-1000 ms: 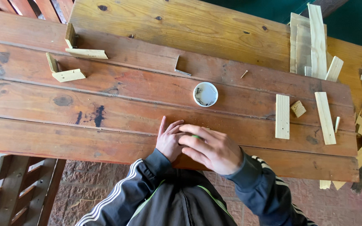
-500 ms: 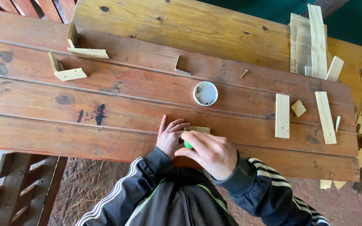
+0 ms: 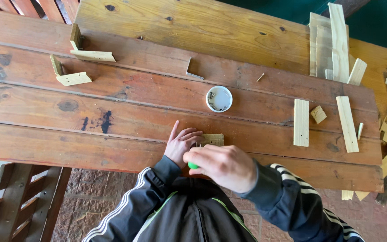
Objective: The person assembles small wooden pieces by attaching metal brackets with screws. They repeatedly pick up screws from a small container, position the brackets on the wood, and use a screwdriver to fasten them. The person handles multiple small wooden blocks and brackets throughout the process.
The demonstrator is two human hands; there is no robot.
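My left hand (image 3: pixel 181 144) lies flat on the wooden table (image 3: pixel 126 112), its fingers pressing on the near end of a small wood block (image 3: pixel 212 139). My right hand (image 3: pixel 222 166) is closed around a green-handled tool (image 3: pixel 193 165), of which only the green end shows; its tip is hidden, pointing toward the block. Both hands sit at the table's near edge, just below a small white round tub (image 3: pixel 219 98) holding small metal pieces.
Two L-shaped wood assemblies (image 3: pixel 70 76) (image 3: pixel 88 51) stand at the far left. A metal angle bracket (image 3: pixel 192 71) lies beyond the tub. Wood strips (image 3: pixel 301 122) (image 3: pixel 347 118), a small cube (image 3: pixel 318 114) and a heap of offcuts (image 3: pixel 334 40) fill the right side. A chair (image 3: pixel 19 201) stands lower left.
My right hand has slid nearer to me and lower, uncovering the small wood block and showing the green tool end. My left hand stays pressed on the block.
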